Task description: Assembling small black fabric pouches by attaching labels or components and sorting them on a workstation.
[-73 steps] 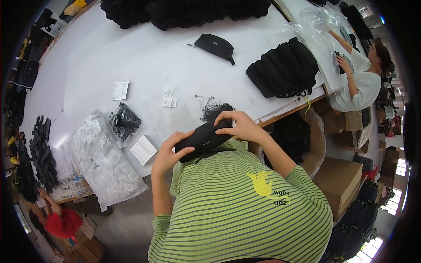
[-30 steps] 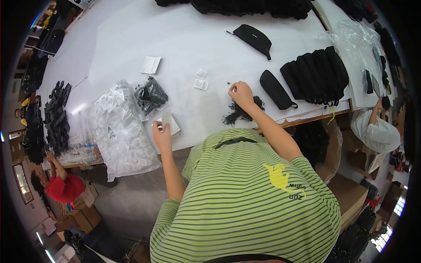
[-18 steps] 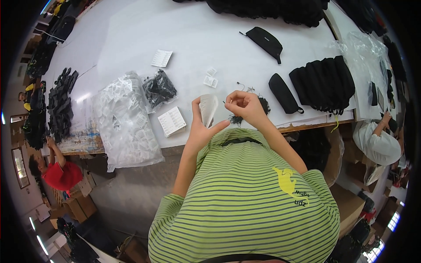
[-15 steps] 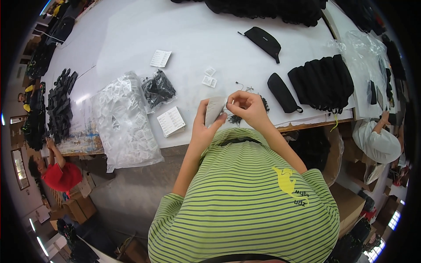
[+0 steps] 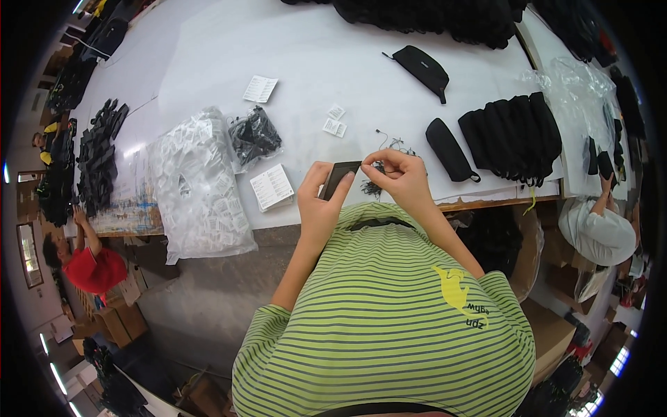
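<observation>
My left hand (image 5: 318,206) is closed around a dark hang tag (image 5: 336,182), its thumb pressed on the dark face. At the tag's upper right corner, my right hand (image 5: 399,175) pinches thumb and forefinger together; whatever lies between them is too small to make out. Beneath and behind the right hand lies a tangle of black tag strings (image 5: 373,186), partly covered by the hand. Left of my hands rests a stack of white printed cards (image 5: 272,186). Beyond them are small white labels (image 5: 334,127) and a single printed card (image 5: 260,89).
A clear bag of white labels (image 5: 198,187) and a bag of black strings (image 5: 255,135) stand left. Black pouches (image 5: 511,132) form a row at right, near two single pouches (image 5: 448,149) (image 5: 421,71). Co-workers (image 5: 94,267) (image 5: 596,231) work at both sides.
The tag in my left hand has turned from its pale printed side to its dark side. My right fingers stay pinched at its corner. The view has shifted slightly.
</observation>
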